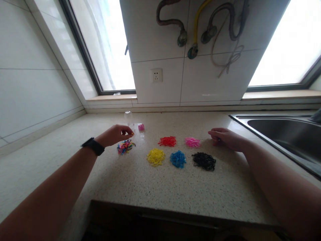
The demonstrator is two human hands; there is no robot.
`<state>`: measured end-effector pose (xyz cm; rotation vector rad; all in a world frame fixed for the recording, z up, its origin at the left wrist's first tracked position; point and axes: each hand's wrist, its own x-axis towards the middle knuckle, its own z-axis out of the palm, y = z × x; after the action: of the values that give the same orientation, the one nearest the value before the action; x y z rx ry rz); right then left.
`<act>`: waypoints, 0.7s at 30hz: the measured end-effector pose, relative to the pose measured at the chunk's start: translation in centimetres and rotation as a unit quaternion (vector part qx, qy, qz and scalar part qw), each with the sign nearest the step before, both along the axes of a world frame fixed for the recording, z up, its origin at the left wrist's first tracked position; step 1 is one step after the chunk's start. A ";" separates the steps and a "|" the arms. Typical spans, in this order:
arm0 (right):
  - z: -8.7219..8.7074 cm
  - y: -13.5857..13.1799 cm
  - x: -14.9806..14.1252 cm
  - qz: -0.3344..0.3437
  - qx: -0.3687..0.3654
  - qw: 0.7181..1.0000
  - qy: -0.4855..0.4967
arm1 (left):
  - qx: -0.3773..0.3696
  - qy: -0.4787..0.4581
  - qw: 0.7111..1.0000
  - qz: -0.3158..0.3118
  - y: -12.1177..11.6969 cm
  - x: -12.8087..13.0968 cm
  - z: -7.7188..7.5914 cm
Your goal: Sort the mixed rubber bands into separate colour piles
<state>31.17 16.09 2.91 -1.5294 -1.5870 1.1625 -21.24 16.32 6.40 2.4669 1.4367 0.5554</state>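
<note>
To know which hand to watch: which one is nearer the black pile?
The right hand, just right of the black pile and farther back. The left hand is well left, beside the mixed-colour pile.

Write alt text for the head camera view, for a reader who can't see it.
Left hand pinches a tiny yellowish piece near a multicoloured pile of rubber bands on a speckled countertop; right hand is beside a pink pile. Red, yellow, blue and black piles lie between. A clear container stands behind; a sink is at right.
</note>
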 end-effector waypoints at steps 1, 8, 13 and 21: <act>-0.1 0.1 0.1 0.001 -0.001 1.000 0.002 | -0.002 0.003 1.000 0.005 0.0 -0.2 -0.1; -0.8 0.6 0.8 0.009 0.002 1.000 0.017 | -0.037 0.038 0.997 0.050 0.7 -2.3 -1.1; -1.0 0.8 1.0 0.008 0.002 1.000 0.020 | -0.076 0.057 0.994 0.051 0.8 -3.0 -1.4; -1.1 0.9 1.1 0.012 -0.001 1.000 0.018 | -0.128 0.045 0.991 0.015 0.5 -2.5 -1.4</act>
<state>32.30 17.02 1.77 -1.4857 -1.5851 1.1981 -23.74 16.82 5.04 2.2963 1.4788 0.2487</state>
